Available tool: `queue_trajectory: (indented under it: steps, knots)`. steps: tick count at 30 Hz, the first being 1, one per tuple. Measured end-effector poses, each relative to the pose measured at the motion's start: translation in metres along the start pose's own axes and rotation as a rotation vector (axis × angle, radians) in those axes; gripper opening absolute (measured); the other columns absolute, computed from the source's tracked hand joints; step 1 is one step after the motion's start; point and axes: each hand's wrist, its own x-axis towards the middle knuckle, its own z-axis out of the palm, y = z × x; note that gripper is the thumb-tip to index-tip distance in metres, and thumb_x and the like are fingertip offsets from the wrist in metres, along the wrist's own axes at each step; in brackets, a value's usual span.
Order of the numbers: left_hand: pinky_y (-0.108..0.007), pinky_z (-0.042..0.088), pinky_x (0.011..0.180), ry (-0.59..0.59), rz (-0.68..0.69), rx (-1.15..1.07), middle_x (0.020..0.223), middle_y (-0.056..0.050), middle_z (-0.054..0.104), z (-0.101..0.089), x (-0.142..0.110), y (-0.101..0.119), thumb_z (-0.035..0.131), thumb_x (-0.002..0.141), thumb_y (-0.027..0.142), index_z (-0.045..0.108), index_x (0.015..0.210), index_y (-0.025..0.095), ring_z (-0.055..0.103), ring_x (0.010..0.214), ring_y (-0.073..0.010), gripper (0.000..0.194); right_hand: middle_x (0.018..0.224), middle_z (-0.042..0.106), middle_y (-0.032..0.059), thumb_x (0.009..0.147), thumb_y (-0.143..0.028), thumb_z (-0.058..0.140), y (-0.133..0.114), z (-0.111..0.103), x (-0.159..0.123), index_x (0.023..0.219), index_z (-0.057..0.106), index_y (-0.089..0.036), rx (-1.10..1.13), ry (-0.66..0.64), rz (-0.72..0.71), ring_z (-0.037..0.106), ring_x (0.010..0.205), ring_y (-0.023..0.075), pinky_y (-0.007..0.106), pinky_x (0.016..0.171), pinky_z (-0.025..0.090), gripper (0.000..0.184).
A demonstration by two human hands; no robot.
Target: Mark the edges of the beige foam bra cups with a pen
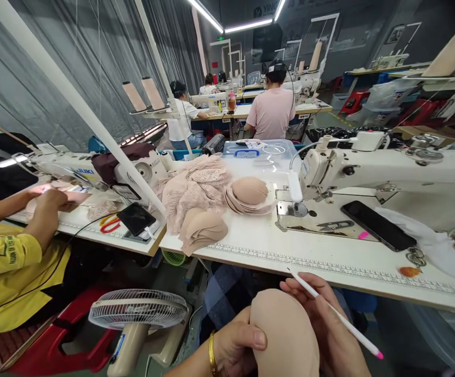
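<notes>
At the front edge of a white sewing table (251, 254), my left hand (237, 340), a gold bangle (212, 353) at its wrist, grips a beige cup piece (284, 335), thumb pressed on its smooth face near the left edge. The piece sits between my two hands, to the right of the left hand and just left of the right hand (335, 330). Its rounded end points up toward the table, the long axis running nearly upright with a slight lean; the lower end drops out of view.

My right hand closes around a white pen (347, 323), held between thumb and fingers. The pen slants across that hand, dark tip toward the upper left, above the cup piece, and pink end toward the lower right.

On the table beyond lie a fanned pile of beige pieces (203, 230), a round stack of cups (248, 192) and crumpled lace fabric (196, 183). To their right stands a white sewing machine (403, 170), with snips (335, 225) and a black phone (380, 225) beside it. At left, a person in yellow (9, 256) works at another machine (70, 162).
</notes>
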Motion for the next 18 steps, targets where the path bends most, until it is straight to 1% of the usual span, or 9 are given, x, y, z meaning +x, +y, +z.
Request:
queue_trajectory:
  steps: [2,4,7,9,11,13,15,18]
  knots:
    - [-0.047,0.052,0.106,-0.03,-0.022,0.027,0.113,-0.019,0.08,0.002,-0.001,0.0,0.096,0.055,0.044,0.074,0.124,0.008,0.073,0.118,-0.0416,0.081,0.118,0.081,0.0117,0.09,-0.07,0.075,-0.002,0.003,-0.006,0.12,0.072,-0.033,-0.008,0.024,0.018,0.075,0.117,0.0326,0.048,0.104,0.06,0.048]
    - [-0.044,0.051,0.106,-0.038,-0.029,0.034,0.119,-0.017,0.079,0.003,-0.002,-0.003,0.097,0.058,0.042,0.071,0.131,0.013,0.071,0.122,-0.0389,0.083,0.124,0.079,0.0135,0.089,-0.075,0.072,-0.003,0.005,-0.012,0.125,0.071,-0.032,-0.005,0.043,0.079,0.073,0.119,0.0344,0.049,0.1,0.061,0.056]
    - [-0.039,0.05,0.103,0.016,-0.004,0.027,0.127,-0.014,0.076,0.001,-0.005,-0.01,0.096,0.066,0.046,0.069,0.133,0.02,0.069,0.126,-0.0339,0.077,0.122,0.08,0.0138,0.085,-0.077,0.075,-0.003,0.004,-0.021,0.126,0.071,-0.031,0.063,0.075,0.165,0.073,0.118,0.0357,0.048,0.093,0.063,0.062]
    - [-0.039,0.048,0.106,0.051,0.018,0.038,0.13,-0.012,0.074,-0.001,-0.009,-0.014,0.094,0.07,0.054,0.069,0.132,0.023,0.066,0.129,-0.0326,0.073,0.121,0.08,0.0134,0.084,-0.076,0.078,-0.002,0.002,-0.026,0.126,0.071,-0.031,0.108,0.082,0.197,0.072,0.12,0.0347,0.047,0.096,0.061,0.062]
    - [-0.042,0.045,0.11,0.072,0.029,0.059,0.131,-0.011,0.074,-0.003,-0.013,-0.015,0.091,0.075,0.056,0.069,0.133,0.024,0.065,0.131,-0.0326,0.07,0.122,0.079,0.0137,0.085,-0.076,0.078,0.0,0.0,-0.029,0.128,0.071,-0.03,0.101,0.065,0.199,0.07,0.123,0.0338,0.047,0.104,0.056,0.063]
    - [-0.043,0.044,0.113,0.085,0.023,0.071,0.128,-0.01,0.075,-0.005,-0.016,-0.014,0.089,0.08,0.053,0.07,0.132,0.024,0.066,0.13,-0.0324,0.062,0.121,0.079,0.0135,0.084,-0.076,0.078,0.002,0.001,-0.029,0.127,0.072,-0.029,0.06,0.052,0.183,0.07,0.121,0.0337,0.048,0.107,0.053,0.064]
    - [-0.043,0.044,0.113,0.086,0.03,0.07,0.128,-0.01,0.075,-0.006,-0.017,-0.011,0.086,0.084,0.051,0.071,0.133,0.024,0.066,0.129,-0.0316,0.058,0.118,0.08,0.0134,0.083,-0.077,0.079,0.002,0.005,-0.027,0.123,0.074,-0.029,0.032,0.052,0.152,0.071,0.118,0.0332,0.047,0.106,0.053,0.063]
    - [-0.036,0.046,0.11,0.056,0.052,0.032,0.128,-0.011,0.074,-0.01,-0.017,-0.007,0.081,0.089,0.049,0.072,0.136,0.022,0.067,0.124,-0.0269,0.054,0.112,0.081,0.0137,0.08,-0.077,0.081,-0.001,0.011,-0.019,0.119,0.075,-0.028,0.028,0.051,0.129,0.072,0.111,0.0319,0.044,0.1,0.055,0.063]
